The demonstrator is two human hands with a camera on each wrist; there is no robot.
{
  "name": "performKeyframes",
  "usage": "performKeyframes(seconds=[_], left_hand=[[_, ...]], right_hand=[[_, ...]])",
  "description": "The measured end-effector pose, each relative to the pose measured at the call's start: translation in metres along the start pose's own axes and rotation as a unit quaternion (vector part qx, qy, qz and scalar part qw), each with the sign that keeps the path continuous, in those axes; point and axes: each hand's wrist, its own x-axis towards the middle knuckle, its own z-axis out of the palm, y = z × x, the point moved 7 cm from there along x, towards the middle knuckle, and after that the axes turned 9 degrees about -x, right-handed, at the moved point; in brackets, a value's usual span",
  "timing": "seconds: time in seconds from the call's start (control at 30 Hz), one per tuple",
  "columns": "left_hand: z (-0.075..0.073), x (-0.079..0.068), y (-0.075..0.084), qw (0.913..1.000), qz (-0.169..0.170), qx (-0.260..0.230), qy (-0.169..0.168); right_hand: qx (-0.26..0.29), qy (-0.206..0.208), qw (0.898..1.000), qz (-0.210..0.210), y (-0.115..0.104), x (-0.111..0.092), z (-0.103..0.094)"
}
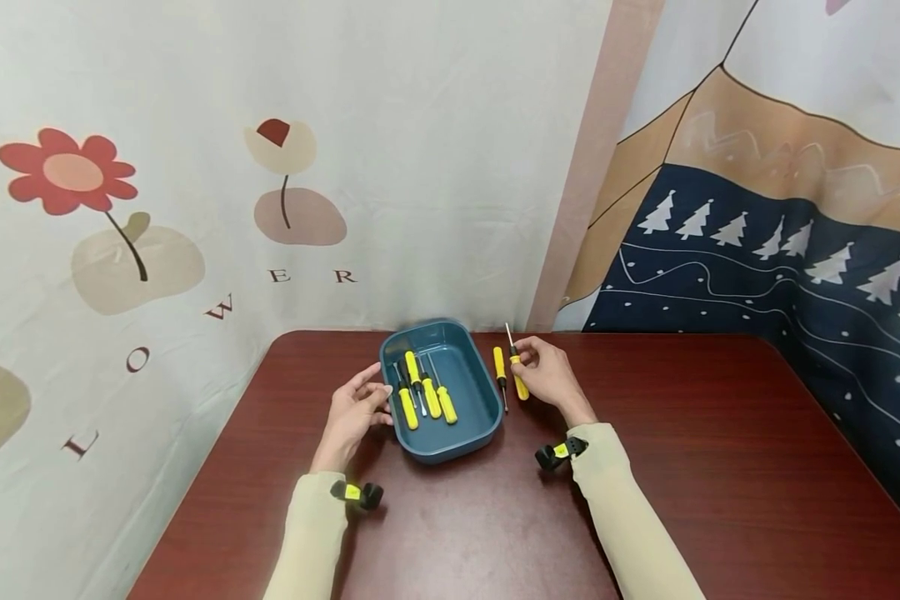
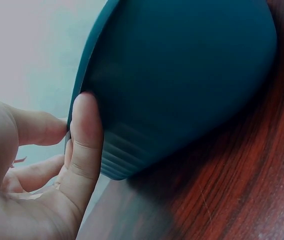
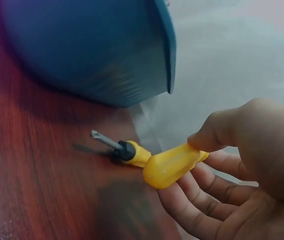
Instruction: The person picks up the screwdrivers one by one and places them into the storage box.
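A blue plastic tray stands at the far middle of the table, with several yellow-handled screwdrivers lying in its left half. My left hand holds the tray's left rim, its fingertips at both sides of the wall in the left wrist view. To the right of the tray, my right hand pinches a yellow-handled screwdriver between thumb and fingers, tip pointing away from me. Another screwdriver lies on the table between this hand and the tray, its shaft pointing toward me.
The dark red wooden table runs back to a white printed curtain. At the right hangs a navy and tan cloth with trees on it. A small black wrist camera sits by the right cuff.
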Motion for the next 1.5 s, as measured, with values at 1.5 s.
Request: performKeyframes(seconds=[1.5], left_hand=[[0.000, -0.001, 0.000, 1.0000, 0.002, 0.003, 0.007]], right_hand=[[0.037, -0.021, 0.992, -0.121, -0.075, -0.019, -0.005]])
